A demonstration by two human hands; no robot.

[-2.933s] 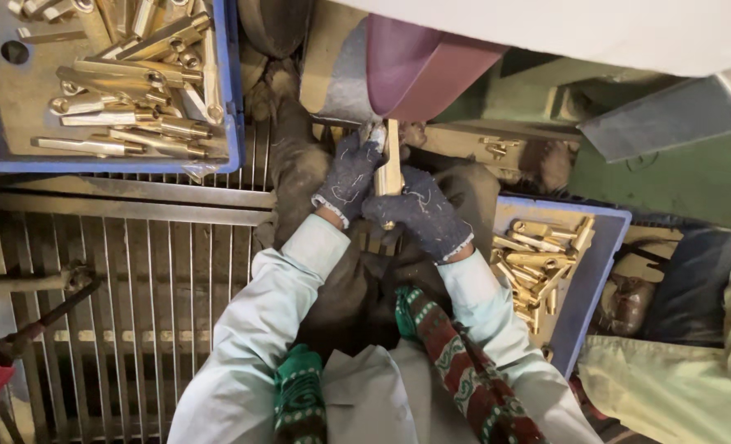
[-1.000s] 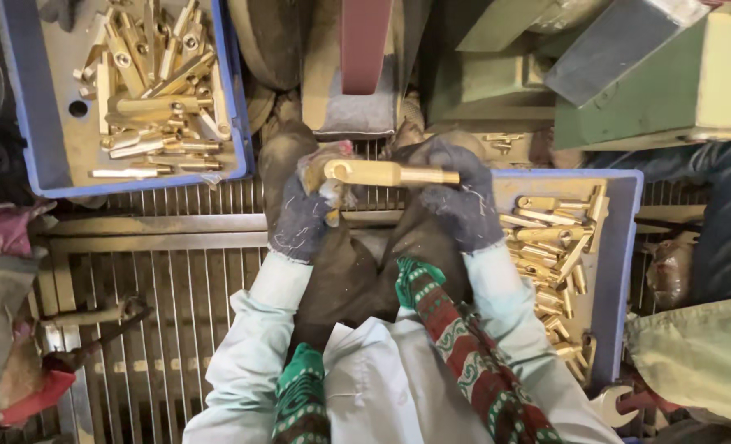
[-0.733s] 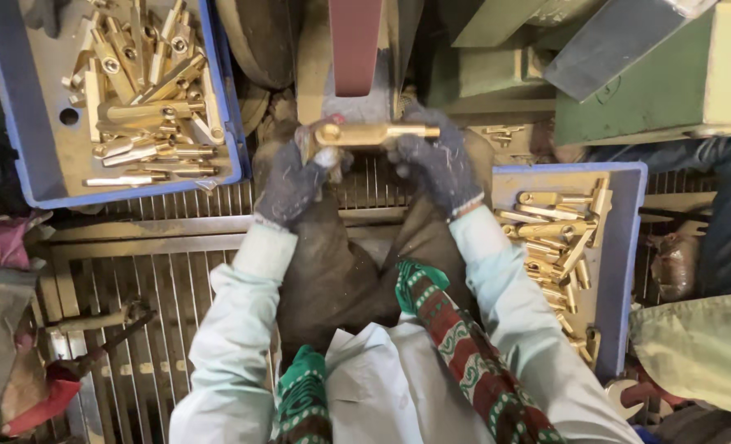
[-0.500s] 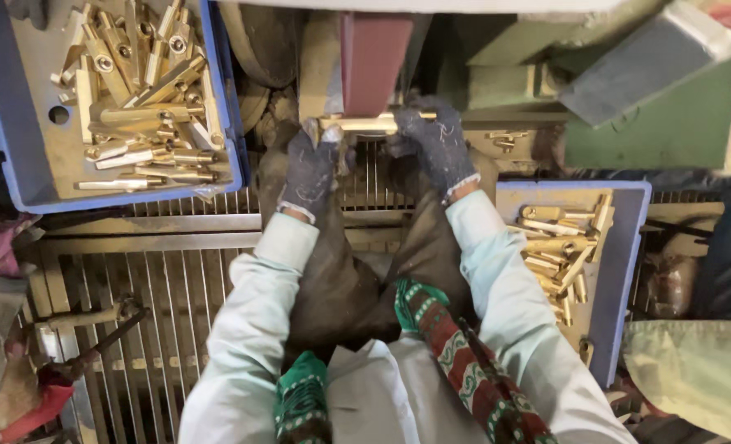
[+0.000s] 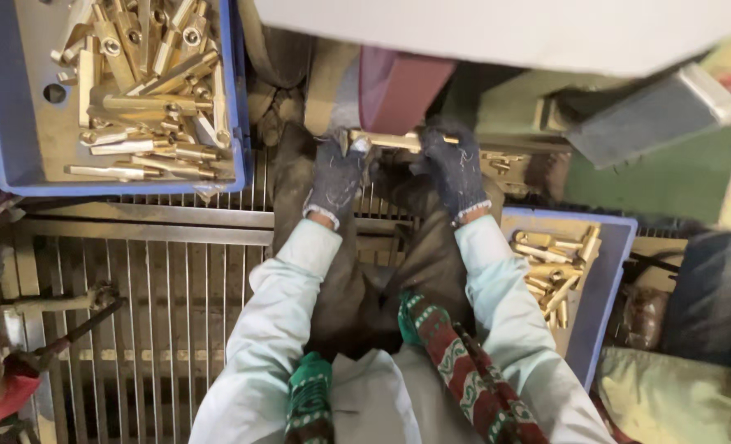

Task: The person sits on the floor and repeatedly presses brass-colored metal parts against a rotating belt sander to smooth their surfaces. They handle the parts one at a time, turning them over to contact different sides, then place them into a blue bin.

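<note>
One brass rod (image 5: 386,141) was held level between two gloved hands, just below the dark red sanding belt (image 5: 398,86) and seemingly touching its lower edge. The left hand (image 5: 336,174) was closed around the rod's thicker, blocky left end, and the right hand (image 5: 452,164) was closed over its slimmer right end, so that only the middle stretch was seen, pale gold and shiny. Two blue trays were in view: the left tray (image 5: 20,168) at the upper left was heaped with more brass pieces than could be counted, long rods among them; the right tray (image 5: 608,271) beside the right sleeve held a smaller heap of about a dozen. A metal grate (image 5: 160,312) was spread beneath the arms.
</note>
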